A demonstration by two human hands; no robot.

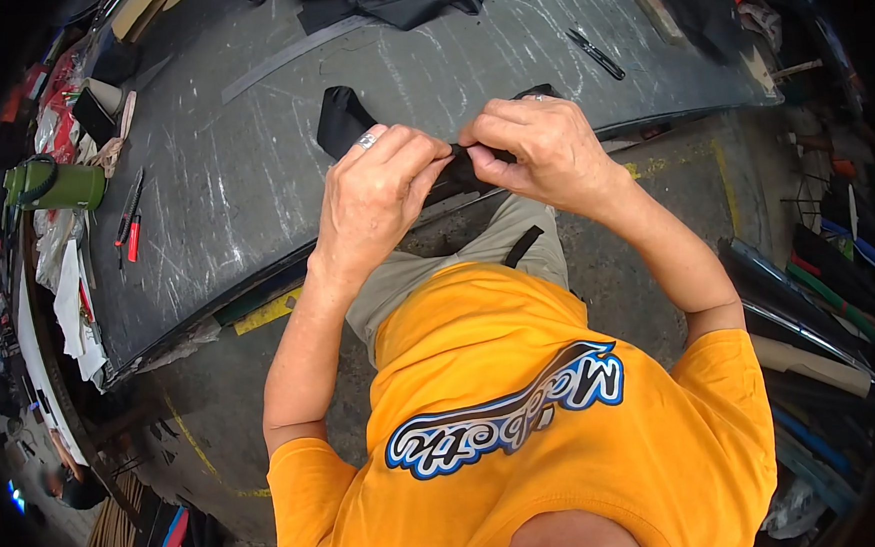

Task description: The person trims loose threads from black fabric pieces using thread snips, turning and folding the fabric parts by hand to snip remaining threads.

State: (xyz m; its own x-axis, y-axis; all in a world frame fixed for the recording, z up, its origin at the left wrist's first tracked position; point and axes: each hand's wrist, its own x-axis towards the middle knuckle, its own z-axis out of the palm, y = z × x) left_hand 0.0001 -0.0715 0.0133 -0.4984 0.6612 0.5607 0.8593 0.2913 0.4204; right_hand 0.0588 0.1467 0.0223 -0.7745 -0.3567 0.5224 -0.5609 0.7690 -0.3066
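A piece of black fabric stretches between my two hands at the table's near edge. My left hand pinches it from the left, thumb and fingers pressed together. From the right, my right hand pinches the same fabric, its fingertips close to those of the left. One end of the cloth sticks out beyond the left knuckles, and a bit shows behind the right hand. The part between the fingertips is small and mostly covered by the fingers.
The dark worktable carries chalky streaks. More black cloth is heaped at the far side, beside a grey strip. Black snips lie right; a red marker and a green flask stand left. Rolled materials fill the right floor.
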